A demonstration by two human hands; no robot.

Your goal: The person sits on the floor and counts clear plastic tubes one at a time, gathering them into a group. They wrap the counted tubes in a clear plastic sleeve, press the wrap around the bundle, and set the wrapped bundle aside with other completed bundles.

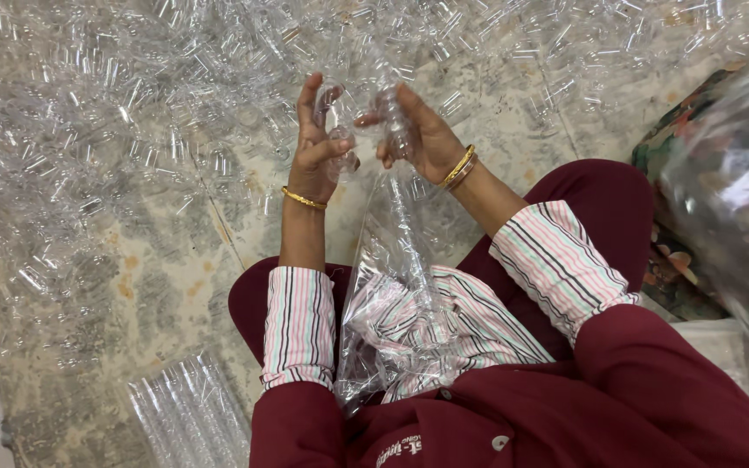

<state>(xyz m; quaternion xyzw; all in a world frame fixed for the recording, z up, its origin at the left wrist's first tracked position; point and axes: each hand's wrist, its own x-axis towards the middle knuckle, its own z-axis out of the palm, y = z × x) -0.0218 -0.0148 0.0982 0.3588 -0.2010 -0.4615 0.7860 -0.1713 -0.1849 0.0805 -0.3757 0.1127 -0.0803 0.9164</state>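
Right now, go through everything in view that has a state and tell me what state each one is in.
Left hand: raised, fingers spread, holding small clear plastic cups.
Right hand: closed around a short stack of clear cups.
Clear plastic bag: open and crumpled, hanging from below the hands down onto the lap.
Loose clear cups: scattered in a heap across the stone floor.
Packed sleeves of cups: lying flat on the floor at lower left.

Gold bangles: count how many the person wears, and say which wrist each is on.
3 visible: one gold bangle on the left wrist, two stacked bangles on the right wrist. Others may hide under the striped cuffs.
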